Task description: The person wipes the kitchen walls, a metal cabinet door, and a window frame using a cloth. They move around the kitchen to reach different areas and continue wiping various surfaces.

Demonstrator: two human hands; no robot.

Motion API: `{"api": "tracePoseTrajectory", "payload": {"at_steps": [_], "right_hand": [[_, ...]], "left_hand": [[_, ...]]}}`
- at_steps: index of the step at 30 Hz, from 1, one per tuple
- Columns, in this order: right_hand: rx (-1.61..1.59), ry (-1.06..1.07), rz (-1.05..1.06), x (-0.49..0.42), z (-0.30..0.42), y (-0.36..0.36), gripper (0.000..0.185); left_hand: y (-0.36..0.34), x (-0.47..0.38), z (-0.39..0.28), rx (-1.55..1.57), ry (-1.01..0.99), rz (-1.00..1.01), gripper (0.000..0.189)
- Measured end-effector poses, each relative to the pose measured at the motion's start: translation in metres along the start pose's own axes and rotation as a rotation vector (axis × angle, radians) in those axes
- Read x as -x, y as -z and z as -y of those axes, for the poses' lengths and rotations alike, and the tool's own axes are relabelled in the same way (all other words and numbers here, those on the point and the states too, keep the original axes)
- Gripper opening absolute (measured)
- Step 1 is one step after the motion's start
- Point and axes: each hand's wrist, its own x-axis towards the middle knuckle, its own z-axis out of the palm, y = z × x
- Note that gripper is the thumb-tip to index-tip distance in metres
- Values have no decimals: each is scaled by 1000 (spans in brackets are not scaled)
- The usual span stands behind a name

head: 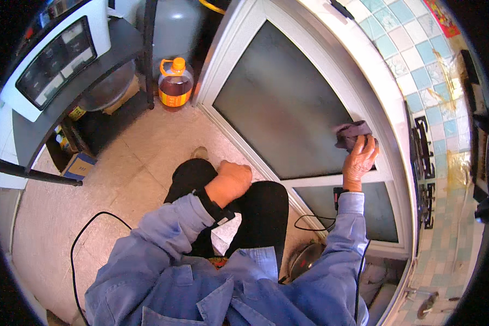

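Observation:
My right hand [359, 162] grips a bunched dark purple-grey cloth [350, 132]. It presses the cloth near the white frame of a cabinet door, over the edge of the frosted glass panel [277, 110]. A second, smaller glass panel [350, 208] sits below it in the same white framework. My left hand [231, 179] is curled into a fist between my bent knees, resting by one black trouser leg [193, 175]. Nothing shows in that fist, though its palm side is hidden.
A large plastic bottle [175, 87] with an orange cap stands on the tiled floor [126, 163] by the door's far end. A dark shelf rack [126, 36] holds a white appliance [59, 61] on the left. Black cables hang from both sleeves. A round pan [307, 258] lies beside my right knee.

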Motion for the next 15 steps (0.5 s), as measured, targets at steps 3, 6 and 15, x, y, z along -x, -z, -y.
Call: {"api": "tracePoseTrajectory", "payload": {"at_steps": [3, 6, 15], "right_hand": [[-84, 83, -45, -38, 39, -18, 30], [-141, 172, -59, -88, 88, -47, 35], [-184, 410, -131, -262, 249, -105, 34]], "left_hand": [[3, -5, -5, 20, 17, 77, 35], [1, -6, -8, 28, 20, 99, 37], [-5, -13, -5, 31, 101, 106, 41]]}}
